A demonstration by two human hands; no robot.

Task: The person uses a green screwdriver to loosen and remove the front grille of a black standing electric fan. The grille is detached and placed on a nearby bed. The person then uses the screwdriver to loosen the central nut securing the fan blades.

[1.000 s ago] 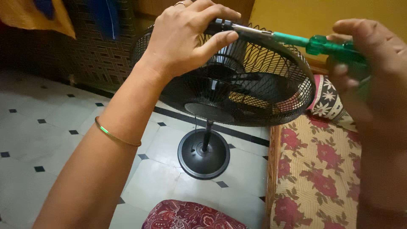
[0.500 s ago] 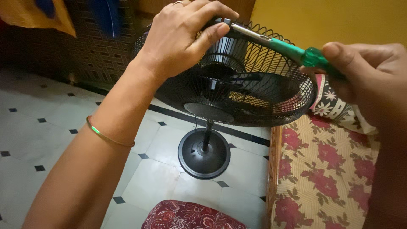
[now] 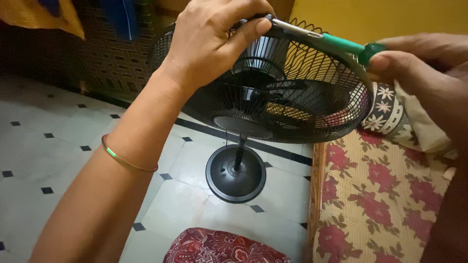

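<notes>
While both hands work at the fan's top rim, the scene reads so:
Left hand (image 3: 209, 41): pinches the rim clip of the black wire-cage pedestal fan (image 3: 273, 92), thumb beneath.
Right hand (image 3: 424, 73): fingers closed around the green-handled metal screwdriver (image 3: 319, 39), its tip beside the left thumb.
Fan: light, springy wire, top-heavy on its round base below the left hand; steady it by the rim.
Screwdriver: stiff, smooth handle, possibly slippery.
Containers: none visible.

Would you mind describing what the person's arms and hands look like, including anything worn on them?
Both arms are bare, with no sleeves or gloves showing. The left forearm carries a thin metal bangle with a green glint. The left hand shows no ring in this view. The right hand is blurred at the frame edge, and nothing worn can be made out.
</notes>
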